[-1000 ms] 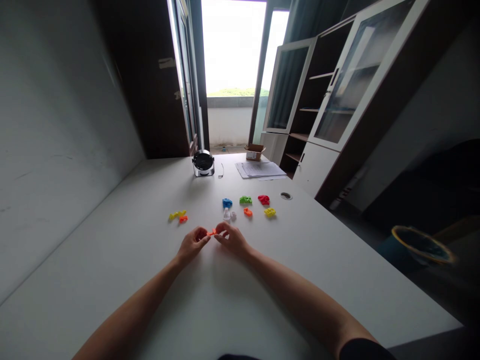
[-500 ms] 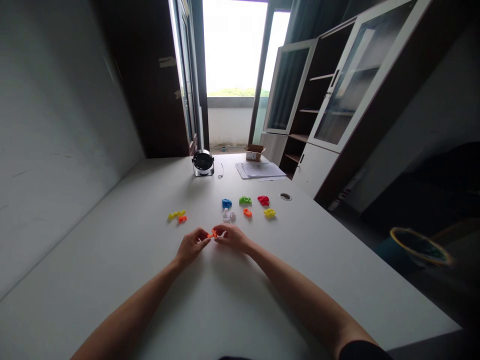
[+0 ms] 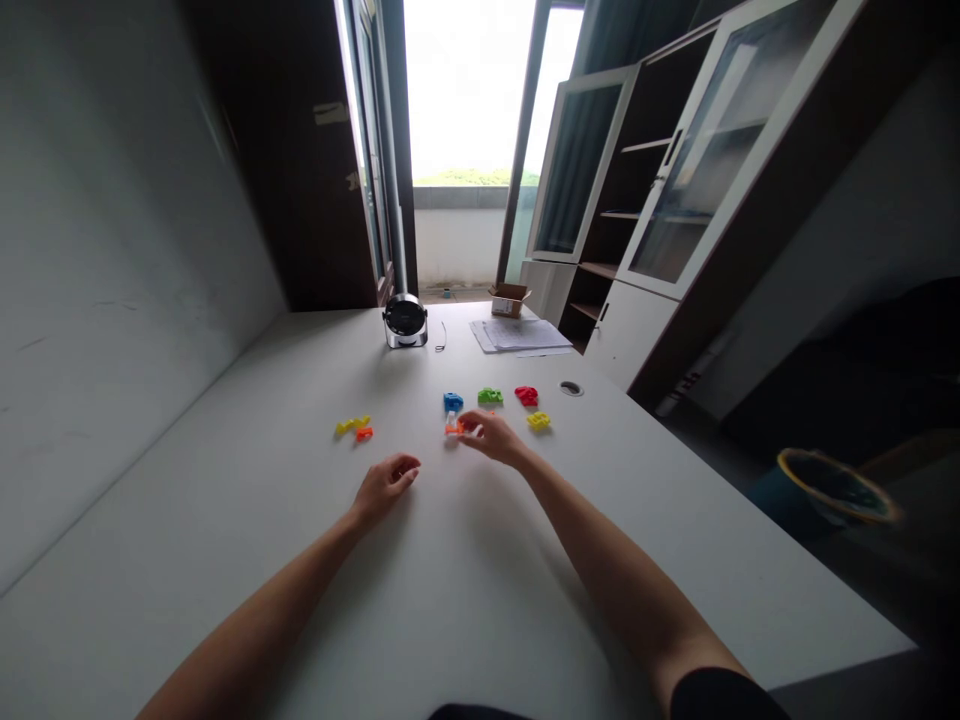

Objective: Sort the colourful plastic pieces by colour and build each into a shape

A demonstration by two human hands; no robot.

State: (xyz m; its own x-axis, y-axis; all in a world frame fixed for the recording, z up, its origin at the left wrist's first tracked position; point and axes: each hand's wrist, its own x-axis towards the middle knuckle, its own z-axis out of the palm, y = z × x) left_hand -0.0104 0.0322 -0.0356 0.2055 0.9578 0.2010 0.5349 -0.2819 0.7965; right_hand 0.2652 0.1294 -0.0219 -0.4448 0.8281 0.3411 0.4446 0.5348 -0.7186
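My right hand (image 3: pixel 491 437) pinches a small orange plastic piece (image 3: pixel 453 429) over the white plastic pieces (image 3: pixel 451 416). Part of the white group and most of another orange piece (image 3: pixel 492 412) are hidden by this hand. My left hand (image 3: pixel 388 482) rests on the table with its fingers loosely curled, a small gap to the thumb and nothing held. Beyond the right hand sit blue pieces (image 3: pixel 453 402), green pieces (image 3: pixel 490 396) and red pieces (image 3: pixel 526 396). Yellow pieces (image 3: pixel 538 421) lie to its right. Farther left are a yellow strip-like piece (image 3: pixel 352 425) and an orange piece (image 3: pixel 364 434).
On the white table (image 3: pixel 300 400) stand a round black device on a metal stand (image 3: pixel 406 320), papers (image 3: pixel 525 336) and an opened cardboard box (image 3: pixel 509 300). A cable hole (image 3: pixel 571 388) is at the right. A bin (image 3: pixel 832 490) stands on the floor beyond the right edge.
My right hand has moved forward and right with the orange piece, away from my left hand. The left hand has let go of that piece and stays in nearly the same place.
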